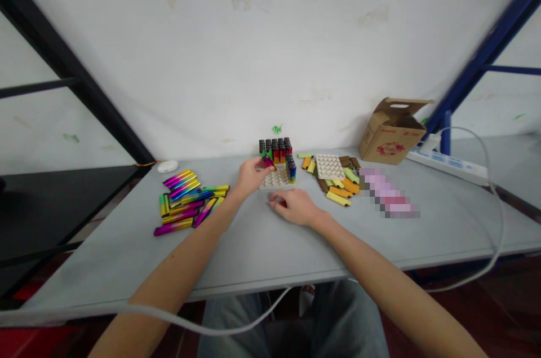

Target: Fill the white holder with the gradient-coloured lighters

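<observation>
A pale tray with round holes [275, 180] lies on the grey table [262, 245] in front of me. Several upright coloured lighters [276, 150] fill its far rows and right side. My left hand [250, 175] pinches one magenta lighter [269, 162] and holds it over the tray. My right hand [293, 206] rests on the table just in front of the tray, fingers curled, and I cannot make out anything in it. A heap of iridescent lighters [188, 200] lies to the left.
Right of the tray lie a second, unfilled tray [329, 167] and yellow and orange lighters [340, 188]. A cardboard box [391, 132] and a power strip [448, 163] stand at the back right. A white cable [499, 217] loops over the table's front edge. A small white disc [168, 166] sits far left.
</observation>
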### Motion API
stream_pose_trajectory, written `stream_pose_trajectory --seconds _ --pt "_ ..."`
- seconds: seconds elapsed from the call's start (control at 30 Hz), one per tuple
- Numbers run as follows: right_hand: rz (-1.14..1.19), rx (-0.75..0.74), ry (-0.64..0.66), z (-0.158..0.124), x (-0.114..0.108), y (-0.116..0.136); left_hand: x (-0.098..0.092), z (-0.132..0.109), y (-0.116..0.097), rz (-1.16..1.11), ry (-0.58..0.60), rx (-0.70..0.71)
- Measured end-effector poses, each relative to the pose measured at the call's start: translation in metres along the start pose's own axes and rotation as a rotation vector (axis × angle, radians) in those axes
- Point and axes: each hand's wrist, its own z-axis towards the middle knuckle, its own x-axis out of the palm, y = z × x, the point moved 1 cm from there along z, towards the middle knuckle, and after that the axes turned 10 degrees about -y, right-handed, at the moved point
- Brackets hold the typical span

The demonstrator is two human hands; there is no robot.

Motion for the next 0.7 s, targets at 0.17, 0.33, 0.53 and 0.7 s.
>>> stream_pose_trajectory --seconds 0.17,0.33,0.53,0.7 --pt "-0.012 -0.019 0.011 0.001 0.001 -0.002 0.025 0.009 -0.005 0.267 -0.072 0.135" --pt "-0.012 -0.027 0.001 0.001 0.003 -0.004 0.039 0.012 -0.002 0.313 -0.053 0.148" --pt "-0.018 -0.027 0.006 0.001 0.003 -0.004 0.04 0.016 0.003 0.381 0.03 0.177" --pt "-0.028 -0.032 0.009 0.002 0.003 -0.004 0.04 0.017 0.002 0.397 0.059 0.166"
